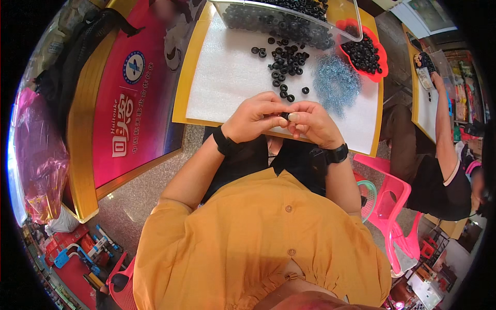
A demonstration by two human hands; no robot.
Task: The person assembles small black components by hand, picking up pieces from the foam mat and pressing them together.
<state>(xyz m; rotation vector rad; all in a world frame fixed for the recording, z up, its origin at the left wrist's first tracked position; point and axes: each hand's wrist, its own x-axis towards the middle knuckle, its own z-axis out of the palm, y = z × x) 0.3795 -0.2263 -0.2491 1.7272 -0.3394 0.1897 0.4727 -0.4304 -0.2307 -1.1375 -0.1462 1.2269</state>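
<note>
The head view shows the small black piece [284, 116] mostly hidden, since fingertips wrap it from both sides; whether a second part sits with it cannot be told. The clear bin [358, 36] at the far side of the bench [209, 101] is cut off by the top edge, and its wall blurs the black pieces inside. The glittery blue pile [338, 82] is too fine to separate into parts.

What shows of the held piece is dark, small and rounded, like the loose black rings [285, 59] scattered farther off, several of which have a visible central hole. It is held just above the near edge of the bench, near the middle. To the far right, a red scalloped tray [382, 72] carries many more black rings, just beside the blue pile.

The left hand [250, 120] comes in from the left, thumb and forefinger closed on the piece; the right hand [316, 124] meets it, thumb and forefinger pinched against the other side. The fingertips of the two hands nearly touch. Both wrists wear dark bands, and both elbows are bent, forearms angled inward.
</note>
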